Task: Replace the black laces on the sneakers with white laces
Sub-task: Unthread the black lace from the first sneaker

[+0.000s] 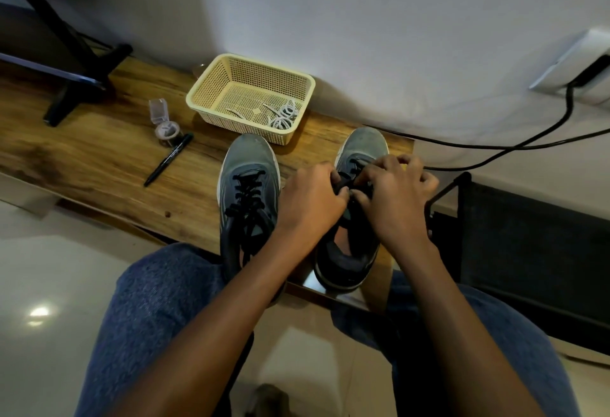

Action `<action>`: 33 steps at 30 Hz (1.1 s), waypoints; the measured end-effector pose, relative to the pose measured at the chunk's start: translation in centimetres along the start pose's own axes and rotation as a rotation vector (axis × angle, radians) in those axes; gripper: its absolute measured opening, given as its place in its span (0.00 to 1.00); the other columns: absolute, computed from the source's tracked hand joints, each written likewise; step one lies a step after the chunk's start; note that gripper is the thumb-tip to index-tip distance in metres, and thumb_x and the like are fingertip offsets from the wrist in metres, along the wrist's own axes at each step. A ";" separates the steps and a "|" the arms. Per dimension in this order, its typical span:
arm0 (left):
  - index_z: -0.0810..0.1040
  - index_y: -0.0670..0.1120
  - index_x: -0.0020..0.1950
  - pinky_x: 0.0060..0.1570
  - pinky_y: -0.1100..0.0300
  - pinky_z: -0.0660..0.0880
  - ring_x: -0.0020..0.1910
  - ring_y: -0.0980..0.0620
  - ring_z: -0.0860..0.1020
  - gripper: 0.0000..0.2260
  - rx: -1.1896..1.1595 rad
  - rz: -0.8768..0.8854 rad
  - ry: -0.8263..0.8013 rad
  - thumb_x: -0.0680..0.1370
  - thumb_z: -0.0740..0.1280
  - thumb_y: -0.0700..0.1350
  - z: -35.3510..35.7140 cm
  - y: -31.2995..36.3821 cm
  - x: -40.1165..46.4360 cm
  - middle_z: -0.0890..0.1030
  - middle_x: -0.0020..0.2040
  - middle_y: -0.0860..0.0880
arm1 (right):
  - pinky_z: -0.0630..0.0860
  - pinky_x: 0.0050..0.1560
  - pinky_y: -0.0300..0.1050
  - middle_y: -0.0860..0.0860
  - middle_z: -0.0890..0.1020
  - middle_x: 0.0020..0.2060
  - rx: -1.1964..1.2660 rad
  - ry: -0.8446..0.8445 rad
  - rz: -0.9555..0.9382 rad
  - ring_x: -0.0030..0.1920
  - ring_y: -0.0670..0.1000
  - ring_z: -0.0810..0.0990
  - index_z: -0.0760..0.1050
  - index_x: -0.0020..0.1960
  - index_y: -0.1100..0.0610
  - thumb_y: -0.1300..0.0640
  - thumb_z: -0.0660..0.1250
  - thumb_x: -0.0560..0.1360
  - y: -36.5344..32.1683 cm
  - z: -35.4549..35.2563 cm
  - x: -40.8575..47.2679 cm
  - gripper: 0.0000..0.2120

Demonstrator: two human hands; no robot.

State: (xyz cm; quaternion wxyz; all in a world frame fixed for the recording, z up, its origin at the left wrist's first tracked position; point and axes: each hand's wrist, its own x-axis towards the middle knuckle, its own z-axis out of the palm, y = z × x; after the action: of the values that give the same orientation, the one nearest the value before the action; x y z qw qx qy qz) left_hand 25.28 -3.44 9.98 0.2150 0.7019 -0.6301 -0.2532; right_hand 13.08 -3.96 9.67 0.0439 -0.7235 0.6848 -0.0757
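Your left hand (310, 198) and right hand (396, 198) meet over the right sneaker (358, 218), right of frame centre. The fingers (340, 194) of both hands are curled and pinching the black lace (345, 185) at the sneaker's upper eyelets; the exact hold under the knuckles is hidden. The left sneaker (247, 198) stands just beside it at frame centre, its own black laces (247, 195) fully threaded. Both heels overhang the tabletop's near edge, toes pointing toward the wall.

Edges: the right sneaker sits close to the right end of the tabletop (99, 165), where a black frame (452, 189) rises just beside your right hand. Open wood lies to the left of the left sneaker, toward the lower left edge.

The white laces (282, 116) lie coiled in the near right corner of the cream basket (211, 86), upper centre, just beyond the sneaker toes and against the wall. A black marker (168, 159) lies left of centre, its tip near a small clear container (163, 123). A black stand (76, 53) occupies the upper left.

The wall (363, 20) is pale; a black cable (528, 139) runs from a wall socket (574, 63) at upper right. The floor (49, 284) is glossy pale tile.
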 end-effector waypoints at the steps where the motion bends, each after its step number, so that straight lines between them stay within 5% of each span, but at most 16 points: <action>1: 0.79 0.50 0.49 0.38 0.59 0.70 0.46 0.49 0.79 0.07 0.001 0.001 0.002 0.75 0.70 0.51 0.0 0.0 0.0 0.81 0.45 0.49 | 0.53 0.58 0.52 0.50 0.74 0.64 0.001 0.021 -0.011 0.69 0.57 0.59 0.80 0.56 0.51 0.49 0.67 0.75 0.1 0.1 0.1 0.12; 6: 0.78 0.49 0.46 0.38 0.58 0.71 0.44 0.48 0.79 0.05 -0.027 -0.006 0.019 0.75 0.69 0.50 -0.2 0.1 0.0 0.81 0.43 0.49 | 0.55 0.56 0.50 0.51 0.80 0.53 0.184 0.375 -0.052 0.60 0.53 0.65 0.80 0.49 0.55 0.58 0.68 0.74 -0.5 0.3 -0.3 0.05; 10: 0.77 0.49 0.43 0.41 0.55 0.76 0.45 0.47 0.79 0.05 -0.005 -0.046 0.029 0.75 0.70 0.49 -0.6 -0.7 0.3 0.81 0.43 0.49 | 0.55 0.53 0.46 0.52 0.78 0.48 0.348 0.641 0.152 0.54 0.55 0.70 0.75 0.50 0.56 0.56 0.62 0.76 0.1 -1.7 0.1 0.06; 15: 0.79 0.50 0.45 0.43 0.54 0.78 0.45 0.48 0.80 0.05 -0.004 -0.056 0.014 0.74 0.70 0.51 -0.5 -0.7 0.0 0.81 0.43 0.50 | 0.56 0.54 0.49 0.50 0.77 0.55 0.307 0.271 0.258 0.62 0.56 0.67 0.77 0.50 0.52 0.56 0.67 0.75 1.7 -1.5 0.4 0.04; 20: 0.77 0.50 0.50 0.41 0.58 0.72 0.48 0.49 0.79 0.06 0.028 -0.030 0.022 0.75 0.68 0.50 -0.4 -0.2 -0.1 0.81 0.47 0.51 | 0.61 0.61 0.55 0.53 0.73 0.63 0.217 0.071 0.249 0.66 0.58 0.65 0.74 0.61 0.50 0.56 0.65 0.77 1.5 -1.0 0.3 0.13; 26: 0.69 0.51 0.70 0.57 0.55 0.71 0.63 0.49 0.71 0.20 0.183 0.216 0.084 0.78 0.65 0.45 1.0 -0.5 0.0 0.74 0.65 0.50 | 0.77 0.49 0.52 0.54 0.81 0.49 0.440 -0.064 0.146 0.50 0.54 0.79 0.77 0.53 0.56 0.51 0.66 0.76 0.8 -0.4 0.1 0.10; 33: 0.74 0.51 0.67 0.56 0.52 0.69 0.64 0.49 0.70 0.17 0.347 0.317 0.043 0.78 0.65 0.44 2.2 -0.4 0.3 0.73 0.66 0.53 | 0.79 0.46 0.51 0.54 0.82 0.46 0.383 -0.161 0.130 0.48 0.54 0.80 0.79 0.53 0.57 0.54 0.70 0.72 1.0 -0.5 0.0 0.11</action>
State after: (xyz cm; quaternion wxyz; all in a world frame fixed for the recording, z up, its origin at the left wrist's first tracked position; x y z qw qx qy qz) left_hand 24.19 -3.62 8.00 0.1414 0.6258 -0.7618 -0.0894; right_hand 12.02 -4.01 10.01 0.2402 -0.6598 0.6974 -0.1434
